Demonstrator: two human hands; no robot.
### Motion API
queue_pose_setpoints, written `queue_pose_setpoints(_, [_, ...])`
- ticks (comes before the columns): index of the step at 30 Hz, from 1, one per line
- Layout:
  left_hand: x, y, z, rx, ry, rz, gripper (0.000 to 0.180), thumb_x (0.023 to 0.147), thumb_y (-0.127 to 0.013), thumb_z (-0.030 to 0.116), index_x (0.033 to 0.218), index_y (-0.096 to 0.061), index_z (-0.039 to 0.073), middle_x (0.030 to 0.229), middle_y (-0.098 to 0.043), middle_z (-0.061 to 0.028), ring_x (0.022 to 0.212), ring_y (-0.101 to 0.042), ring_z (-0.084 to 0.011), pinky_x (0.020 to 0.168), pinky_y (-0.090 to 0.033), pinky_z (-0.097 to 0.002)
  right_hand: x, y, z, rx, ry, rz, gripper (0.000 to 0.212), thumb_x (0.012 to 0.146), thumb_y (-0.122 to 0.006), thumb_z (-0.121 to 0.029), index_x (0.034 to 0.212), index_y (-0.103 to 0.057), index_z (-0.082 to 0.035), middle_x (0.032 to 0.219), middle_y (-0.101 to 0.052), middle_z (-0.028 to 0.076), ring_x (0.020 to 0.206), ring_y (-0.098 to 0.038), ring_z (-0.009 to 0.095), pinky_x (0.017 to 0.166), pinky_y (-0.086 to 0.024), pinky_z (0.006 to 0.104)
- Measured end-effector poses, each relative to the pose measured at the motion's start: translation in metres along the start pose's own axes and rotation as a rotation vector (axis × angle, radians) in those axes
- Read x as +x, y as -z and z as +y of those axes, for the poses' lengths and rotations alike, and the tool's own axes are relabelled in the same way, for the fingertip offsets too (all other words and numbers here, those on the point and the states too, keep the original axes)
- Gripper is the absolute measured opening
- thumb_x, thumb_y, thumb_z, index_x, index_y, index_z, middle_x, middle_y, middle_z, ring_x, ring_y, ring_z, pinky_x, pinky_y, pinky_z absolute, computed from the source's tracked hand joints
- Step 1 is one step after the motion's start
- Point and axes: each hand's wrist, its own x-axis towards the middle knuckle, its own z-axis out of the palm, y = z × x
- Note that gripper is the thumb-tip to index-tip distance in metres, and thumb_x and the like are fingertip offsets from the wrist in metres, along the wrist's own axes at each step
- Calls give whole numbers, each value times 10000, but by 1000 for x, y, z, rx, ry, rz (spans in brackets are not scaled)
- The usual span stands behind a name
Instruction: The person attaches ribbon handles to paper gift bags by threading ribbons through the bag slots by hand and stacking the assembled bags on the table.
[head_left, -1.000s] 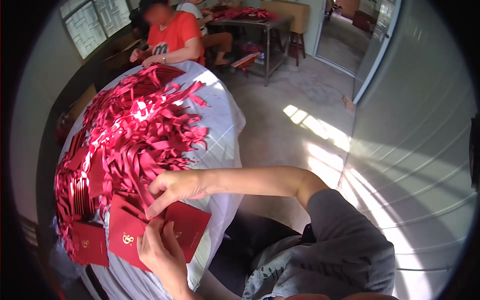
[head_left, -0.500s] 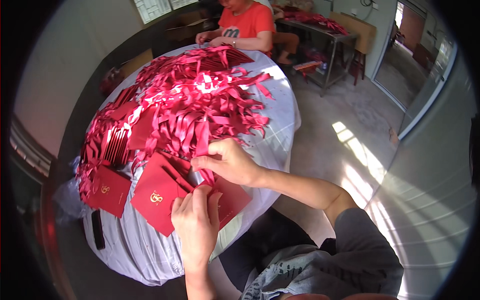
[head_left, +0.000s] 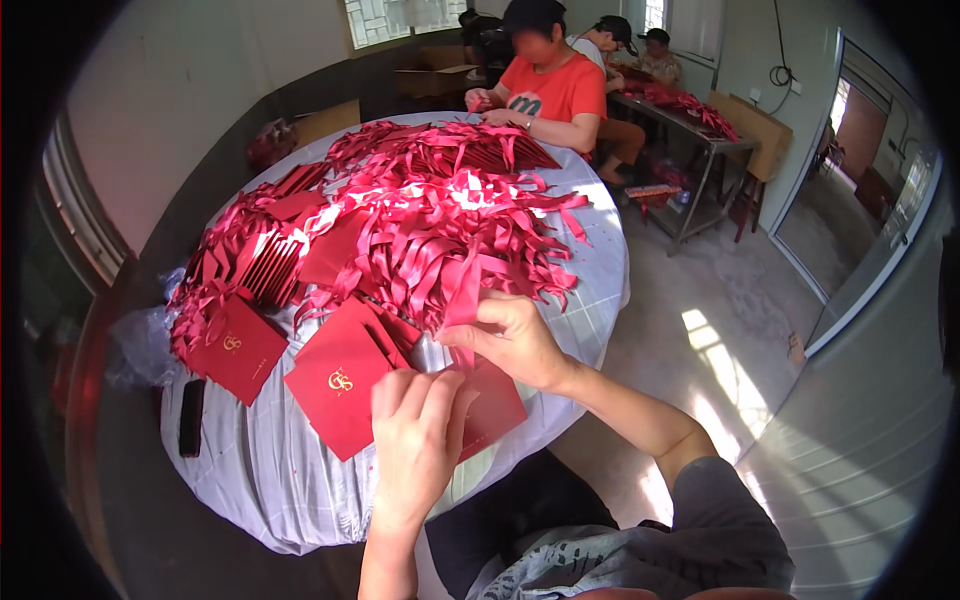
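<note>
Both hands have drawn in over the near edge of the round counter (head_left: 300,500), where half a second ago the right hand reached further into the ribbon heap. The right hand (head_left: 510,340) now pinches a strip of red ribbon (head_left: 462,290) between thumb and fingers, its end pulled down to the open red card folder (head_left: 345,385) lying flat at the counter's front. The left hand (head_left: 415,430), fingers curled, presses on the folder's right flap; the ribbon appears about to be fitted to it.

The folders are stiff matte card with a small gold emblem; a second one (head_left: 235,350) lies closed just to the left. Glossy satin ribbons (head_left: 440,210) sprawl in loops across a pale grey striped cloth. A dark phone (head_left: 191,417) rests near the left edge. A co-worker in an orange shirt (head_left: 550,90) sits opposite.
</note>
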Motion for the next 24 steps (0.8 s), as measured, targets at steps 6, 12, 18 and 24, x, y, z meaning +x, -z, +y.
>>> queue_pose_setpoints(6, [-47,27,-20,-33,415,284,150,853,-598,-30,980,-518,-22,866,-538,-180,769,-536,-341,694,-435,-398,1,1,-19,16,-9,-9,108,808,-733,-27,883,-680,29,836,-655,73,742,-614,119,661,-487,263])
queue_pose_setpoints(12, [-58,43,-41,-556,841,-162,348,1000,-437,223,927,-609,-71,842,-630,-187,775,-612,-277,722,-460,-370,2,-5,-14,2,41,-51,99,816,-732,-39,872,-677,22,817,-639,64,712,-595,125,648,-473,266])
queue_pose_setpoints(18, [-46,27,-44,-1155,821,-135,323,982,-535,193,1180,-601,-54,1016,-678,-84,966,-601,-102,877,-467,-264,-3,-13,-3,-111,138,-102,99,813,-731,-49,858,-677,20,755,-616,71,660,-574,137,614,-457,274])
queue_pose_setpoints(24, [-53,9,-49,-903,749,17,231,964,-531,81,1114,-624,-68,930,-697,-92,886,-618,-94,811,-483,-233,-15,-28,4,70,-211,-152,201,951,-599,-160,894,-640,28,689,-621,33,639,-552,80,591,-452,259])
